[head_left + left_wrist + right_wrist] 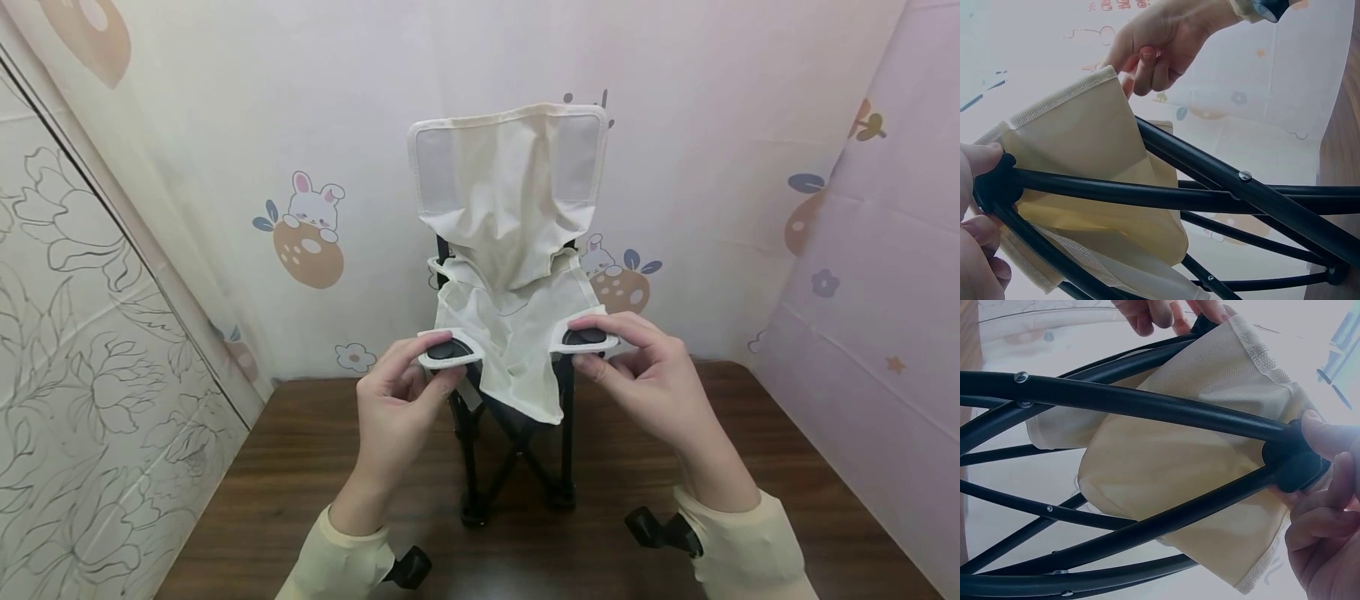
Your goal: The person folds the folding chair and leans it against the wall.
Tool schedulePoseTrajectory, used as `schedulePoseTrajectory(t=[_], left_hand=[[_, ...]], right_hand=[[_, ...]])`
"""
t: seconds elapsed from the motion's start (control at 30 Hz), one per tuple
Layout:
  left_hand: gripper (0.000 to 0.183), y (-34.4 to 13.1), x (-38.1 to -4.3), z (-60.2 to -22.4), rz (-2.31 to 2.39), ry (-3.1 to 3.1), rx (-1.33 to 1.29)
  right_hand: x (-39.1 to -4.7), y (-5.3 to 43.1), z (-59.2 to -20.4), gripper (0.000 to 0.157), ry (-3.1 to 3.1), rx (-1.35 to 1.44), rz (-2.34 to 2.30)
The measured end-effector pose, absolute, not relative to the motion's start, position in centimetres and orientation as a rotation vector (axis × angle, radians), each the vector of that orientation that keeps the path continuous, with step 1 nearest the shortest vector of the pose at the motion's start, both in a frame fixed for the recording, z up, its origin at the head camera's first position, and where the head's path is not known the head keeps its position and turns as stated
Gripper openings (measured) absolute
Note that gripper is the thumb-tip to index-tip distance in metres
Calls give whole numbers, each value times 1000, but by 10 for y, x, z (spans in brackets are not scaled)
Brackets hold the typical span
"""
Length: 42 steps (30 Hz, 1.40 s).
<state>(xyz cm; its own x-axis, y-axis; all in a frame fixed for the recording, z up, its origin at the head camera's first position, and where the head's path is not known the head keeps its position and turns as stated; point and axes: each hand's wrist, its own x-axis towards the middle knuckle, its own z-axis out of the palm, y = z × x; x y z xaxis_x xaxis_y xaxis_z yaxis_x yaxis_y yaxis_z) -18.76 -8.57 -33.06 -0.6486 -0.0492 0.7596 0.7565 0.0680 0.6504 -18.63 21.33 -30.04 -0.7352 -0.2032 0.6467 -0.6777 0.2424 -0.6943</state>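
Note:
A small folding chair [517,350] with cream fabric and a black tube frame stands partly opened on the table. At its front left seat corner, my left hand [397,392] pinches the black corner joint [450,350] between thumb and fingers. The right hand [645,367] grips the matching front right corner joint [584,336] the same way. Between the hands the seat fabric [517,342] sags in folds. From below, the right wrist view shows the right thumb and fingers about the black plastic joint [1294,456] where two tubes [1210,519] meet.
The dark wooden table [315,483] carries the chair's crossed legs [517,458]. Behind hangs a pale curtain [187,208] with rabbit and fruit prints. A white panel with flower outlines [90,375] borders the left. Black wrist devices [411,568] stick out from both sleeves.

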Motion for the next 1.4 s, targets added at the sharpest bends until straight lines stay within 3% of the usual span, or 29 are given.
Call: schedulePoseTrajectory(t=[1.4], left_hand=[[39, -82, -189, -324, -1629, -1745, -712]], right_hand=[[-188, 208, -295, 40, -2103, 809, 1507]])
